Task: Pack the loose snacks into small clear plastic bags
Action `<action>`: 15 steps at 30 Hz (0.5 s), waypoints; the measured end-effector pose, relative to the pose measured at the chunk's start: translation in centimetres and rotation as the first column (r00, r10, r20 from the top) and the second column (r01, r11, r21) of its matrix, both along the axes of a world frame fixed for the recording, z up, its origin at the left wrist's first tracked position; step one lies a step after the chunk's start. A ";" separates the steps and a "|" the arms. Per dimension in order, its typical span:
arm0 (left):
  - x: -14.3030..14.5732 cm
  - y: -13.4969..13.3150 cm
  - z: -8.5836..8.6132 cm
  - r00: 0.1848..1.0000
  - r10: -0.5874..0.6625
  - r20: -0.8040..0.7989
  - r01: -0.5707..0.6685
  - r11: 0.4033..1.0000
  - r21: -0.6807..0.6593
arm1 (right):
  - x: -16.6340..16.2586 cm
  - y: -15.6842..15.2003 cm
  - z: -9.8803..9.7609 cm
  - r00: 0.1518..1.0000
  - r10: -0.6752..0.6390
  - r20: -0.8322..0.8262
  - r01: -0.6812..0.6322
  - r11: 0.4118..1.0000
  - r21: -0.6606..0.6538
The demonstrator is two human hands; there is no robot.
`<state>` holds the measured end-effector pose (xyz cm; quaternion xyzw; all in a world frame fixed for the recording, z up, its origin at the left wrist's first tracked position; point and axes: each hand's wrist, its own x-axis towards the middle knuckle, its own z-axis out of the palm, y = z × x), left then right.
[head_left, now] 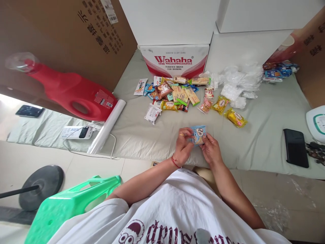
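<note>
Currently my right fingers (pixel 208 139) pinch the blue packet (pixel 199 133) at its right side; my left fingers (pixel 187 131) curl at its left edge, though I can't tell whether they grip. It's nearer me than the snack pile (pixel 175 94).

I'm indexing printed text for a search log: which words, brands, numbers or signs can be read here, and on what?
"Wahaha®": white-and-red carton
"PURIFIED WATER / FOR DRINKING": same carton, under the brand
"温馨提示": left brown box
Too small, blurred or stylised to read surely: carton's top code, right brown box, red jug, held blue packet, other snack packets, shirt.
</note>
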<state>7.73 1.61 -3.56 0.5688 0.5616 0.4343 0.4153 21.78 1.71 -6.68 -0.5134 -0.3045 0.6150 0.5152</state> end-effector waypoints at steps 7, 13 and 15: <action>0.5 2.5 -0.2 0.976 0.011 0.219 0.065 0.939 -0.337 | 1.0 0.2 -0.4 0.991 0.044 0.126 -0.045 0.999 0.004; 2.4 3.9 -0.4 0.939 -0.222 0.261 0.303 0.894 -0.331 | 6.8 0.9 1.5 0.934 0.213 0.287 -0.229 0.973 0.024; 2.5 4.2 -0.5 0.943 -0.279 0.181 0.321 0.904 -0.282 | 10.7 2.0 2.5 0.920 0.148 0.363 -0.161 0.987 0.005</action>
